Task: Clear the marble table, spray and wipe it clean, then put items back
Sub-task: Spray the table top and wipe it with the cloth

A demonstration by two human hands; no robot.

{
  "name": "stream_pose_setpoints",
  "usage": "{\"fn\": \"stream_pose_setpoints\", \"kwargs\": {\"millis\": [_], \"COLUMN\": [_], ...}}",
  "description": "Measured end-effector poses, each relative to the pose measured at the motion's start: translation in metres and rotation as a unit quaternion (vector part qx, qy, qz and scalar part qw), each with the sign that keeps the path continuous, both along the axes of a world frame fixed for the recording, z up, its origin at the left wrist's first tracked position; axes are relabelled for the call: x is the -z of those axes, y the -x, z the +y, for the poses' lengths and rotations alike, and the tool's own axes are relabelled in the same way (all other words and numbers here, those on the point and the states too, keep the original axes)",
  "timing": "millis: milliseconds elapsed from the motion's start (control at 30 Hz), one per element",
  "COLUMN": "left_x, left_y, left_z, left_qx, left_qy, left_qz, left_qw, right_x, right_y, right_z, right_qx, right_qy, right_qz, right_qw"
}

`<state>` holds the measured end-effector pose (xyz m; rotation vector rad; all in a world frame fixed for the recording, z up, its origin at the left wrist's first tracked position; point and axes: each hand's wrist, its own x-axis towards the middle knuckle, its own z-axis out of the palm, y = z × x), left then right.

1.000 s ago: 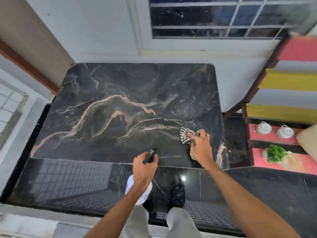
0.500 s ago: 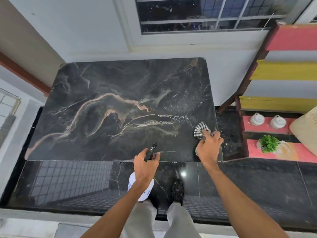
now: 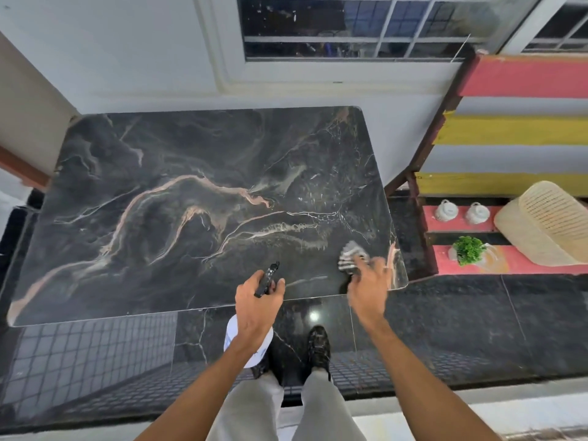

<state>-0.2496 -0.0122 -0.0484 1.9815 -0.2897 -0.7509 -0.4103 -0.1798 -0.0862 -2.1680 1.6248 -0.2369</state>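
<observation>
Left hand point(image 3: 258, 300) clenched round spray bottle point(image 3: 251, 337) at near tabletop point(image 3: 159, 186) edge; right hand point(image 3: 369, 289) blurry, pressing striped cloth point(image 3: 349, 256) flat by near-right corner; grip hard to tell.

Wide open room across the counter point(image 3: 159, 192): the dark marble is lying bare from seven o'clock right up to one o'clock, nothing standing on it. The only traffic is sitting low at five o'clock, where the right hand point(image 3: 366, 288) is pressing a striped cloth point(image 3: 350, 257) near the corner, and at six o'clock, where the left hand point(image 3: 259, 300) is hovering over the near edge, gripping a spray bottle point(image 3: 248, 342). At twelve o'clock a white wall point(image 3: 143, 58) is closing off the far edge. At three o'clock a coloured shelf point(image 3: 515, 259) is crowding in, carrying cups point(image 3: 445, 211), a green plant point(image 3: 468, 249) and a woven basket point(image 3: 547, 224).
</observation>
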Motion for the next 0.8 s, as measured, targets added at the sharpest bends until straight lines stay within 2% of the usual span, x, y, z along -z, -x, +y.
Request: {"fn": "stream_pose_setpoints", "kwargs": {"millis": [100,167,233,333,367,533,700,800], "left_x": [0.0,-0.001,-0.002,-0.006,-0.008,-0.01,-0.014,-0.018], "left_y": [0.006,0.009,0.013,0.021,0.024,0.043,0.061,0.066], "left_z": [-0.004,-0.008,-0.013,-0.024,-0.028,-0.058,-0.093,-0.119], "left_qx": [0.022,0.037,0.055,0.071,0.069,0.074,0.038,0.012], "left_qy": [-0.007,-0.018,-0.009,0.009,0.01,0.007,-0.004,-0.028], "left_qz": [0.004,-0.001,-0.001,-0.006,-0.006,-0.012,-0.025,-0.03], "left_qw": [1.0,0.999,0.998,0.997,0.998,0.997,0.999,0.999], "right_x": [-0.001,0.0,-0.004,-0.009,-0.009,0.002,0.002,-0.004], "right_y": [-0.031,-0.032,-0.011,0.035,0.044,0.064,0.054,0.039], "right_z": [0.054,0.066,0.041,-0.006,-0.013,-0.001,-0.086,-0.117], "right_qx": [-0.177,-0.236,-0.179,0.01,0.035,-0.066,-0.002,-0.02], "right_qy": [-0.009,-0.016,-0.023,-0.033,-0.035,-0.015,-0.017,-0.016], "right_qz": [-0.014,-0.016,-0.018,-0.009,-0.003,-0.014,-0.028,-0.025], "right_qw": [0.984,0.972,0.983,0.999,0.999,0.998,0.999,0.999]}}
